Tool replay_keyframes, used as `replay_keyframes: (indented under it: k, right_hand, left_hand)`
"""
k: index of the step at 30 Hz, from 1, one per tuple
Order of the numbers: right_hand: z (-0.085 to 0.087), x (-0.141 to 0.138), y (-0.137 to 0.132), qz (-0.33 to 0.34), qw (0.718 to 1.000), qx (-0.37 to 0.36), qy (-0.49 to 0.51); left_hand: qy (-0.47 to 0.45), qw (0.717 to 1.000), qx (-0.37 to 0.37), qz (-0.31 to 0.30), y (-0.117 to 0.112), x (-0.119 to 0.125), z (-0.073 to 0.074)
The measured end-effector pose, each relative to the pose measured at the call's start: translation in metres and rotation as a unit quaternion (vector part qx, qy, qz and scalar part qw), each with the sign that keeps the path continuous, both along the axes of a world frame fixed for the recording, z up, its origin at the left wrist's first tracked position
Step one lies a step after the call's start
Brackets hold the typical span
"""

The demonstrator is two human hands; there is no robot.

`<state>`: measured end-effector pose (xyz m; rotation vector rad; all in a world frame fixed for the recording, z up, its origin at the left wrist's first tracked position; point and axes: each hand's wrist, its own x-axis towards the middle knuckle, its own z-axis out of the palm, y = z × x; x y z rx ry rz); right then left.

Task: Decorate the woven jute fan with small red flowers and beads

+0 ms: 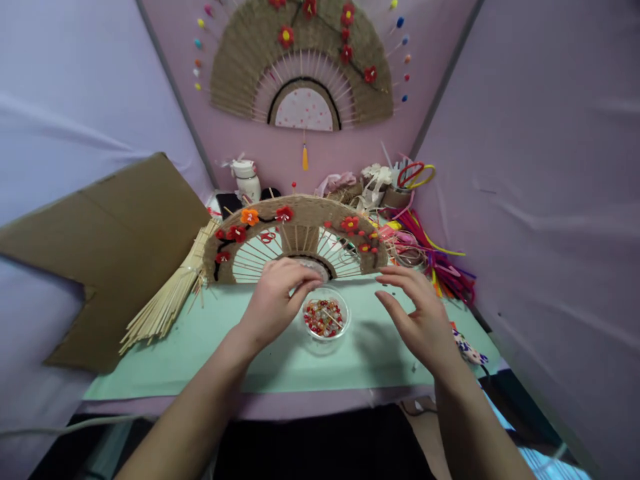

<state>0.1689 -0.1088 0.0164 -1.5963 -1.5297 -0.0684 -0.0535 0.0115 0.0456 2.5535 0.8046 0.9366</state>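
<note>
My left hand [280, 293] hovers at the upper left of a clear round tub [346, 321]. Its thumb and fingertips come together; whatever may be between them is too small to make out. Red, white and amber beads [320, 319] fill the tub, with a thin pale stick lying across them. To the right of the tub, my right hand [417, 317] is raised with thumb and fingers apart, holding nothing. Just beyond both hands stands a twine-covered fan [303, 213] with stick ribs and red and orange flowers; my left hand hides part of its lower middle.
A bundle of thin sticks [167, 297] and a large cardboard sheet [115, 233] lie left. Coloured pipe cleaners [445, 267], a pot with scissors [397, 197] and a white bottle [246, 180] sit farther back. Another fan [240, 80] hangs on the back wall.
</note>
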Motion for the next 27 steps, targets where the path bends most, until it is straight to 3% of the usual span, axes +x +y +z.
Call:
replay_keyframes:
  k: [2,6,11,17,22,27]
  right_hand:
    - [-0.013,0.003,-0.016,-0.006,1.0,-0.023,-0.014]
    - [-0.033,0.016,-0.044,-0.028,0.997,-0.053,-0.039]
    - [-0.05,0.038,-0.068,-0.061,0.995,-0.06,-0.059]
    - [-0.051,0.049,-0.076,-0.08,0.994,-0.051,-0.056]
    - [-0.052,0.058,-0.081,-0.086,0.993,-0.06,-0.058]
    - [-0.056,0.068,-0.086,-0.096,0.992,-0.05,-0.062]
  left_hand:
    - [0.073,0.997,-0.017,-0.033,0.001,0.001,-0.011]
    - [0.181,0.983,-0.001,-0.035,0.006,0.001,-0.023]
    - [0.287,0.955,-0.022,-0.074,0.005,0.007,-0.019]
    - [0.375,0.916,-0.02,-0.144,0.006,0.027,-0.019]
    - [0.425,0.892,0.06,-0.145,0.004,0.039,-0.029]
    - [0.455,0.876,0.073,-0.141,0.001,0.046,-0.027]
